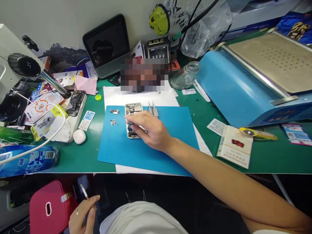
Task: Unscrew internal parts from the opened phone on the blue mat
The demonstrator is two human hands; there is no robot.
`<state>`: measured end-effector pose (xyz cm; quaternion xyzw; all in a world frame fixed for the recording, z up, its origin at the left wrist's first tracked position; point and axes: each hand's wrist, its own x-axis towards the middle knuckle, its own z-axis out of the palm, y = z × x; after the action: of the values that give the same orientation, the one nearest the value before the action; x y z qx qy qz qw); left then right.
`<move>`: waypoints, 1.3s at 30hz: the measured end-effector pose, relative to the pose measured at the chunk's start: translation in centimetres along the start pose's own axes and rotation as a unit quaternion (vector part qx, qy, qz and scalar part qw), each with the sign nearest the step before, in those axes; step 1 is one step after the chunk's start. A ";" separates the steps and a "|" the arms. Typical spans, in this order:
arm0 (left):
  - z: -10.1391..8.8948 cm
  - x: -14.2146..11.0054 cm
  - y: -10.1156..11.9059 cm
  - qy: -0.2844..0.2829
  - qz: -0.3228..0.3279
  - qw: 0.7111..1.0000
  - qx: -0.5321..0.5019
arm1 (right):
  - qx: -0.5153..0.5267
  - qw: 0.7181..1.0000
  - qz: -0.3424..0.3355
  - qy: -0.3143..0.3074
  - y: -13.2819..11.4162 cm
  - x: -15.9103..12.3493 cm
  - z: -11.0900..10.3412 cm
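Mid-teardown: right hand (152, 130) fingers resting loosely on opened silver phone chassis (133, 119) on blue rubber mat (136, 152), left hand (81, 216) pinching thin white cigarette (84, 192); next probably needs fine, steady fingertip grip.

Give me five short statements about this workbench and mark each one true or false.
1. The right hand rests on the opened phone on the blue mat. True.
2. The left hand lies on the mat too. False: it is down below the table edge, holding a cigarette.
3. Small loose parts lie on the mat, left of the phone. True.
4. The glass jar stands upright. False: it lies tipped on its side.
5. The white earbud case sits on the blue mat. False: it sits on the green table cover.
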<state>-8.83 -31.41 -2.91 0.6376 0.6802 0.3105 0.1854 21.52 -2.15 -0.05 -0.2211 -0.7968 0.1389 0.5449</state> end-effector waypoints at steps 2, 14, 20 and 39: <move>0.9 -2.8 -2.6 0.018 -0.132 0.991 0.007 | -0.011 1.000 0.002 0.000 0.0 0.0 0.0; 5.1 -8.0 -10.5 -0.070 -0.393 0.917 0.006 | -0.057 0.998 0.022 0.003 -0.4 0.2 0.3; 5.5 -8.9 -11.0 -0.120 -0.394 0.911 0.015 | -0.028 0.999 0.036 0.007 -0.3 0.4 0.2; 7.2 -10.7 -16.6 -0.224 -0.465 0.855 0.057 | -0.032 0.999 0.027 0.020 -0.2 0.6 0.3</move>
<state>-15.41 -40.49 -20.69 0.3088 0.8541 -0.0024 0.4186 20.99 -2.03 0.37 -0.2629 -0.7837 0.1237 0.5490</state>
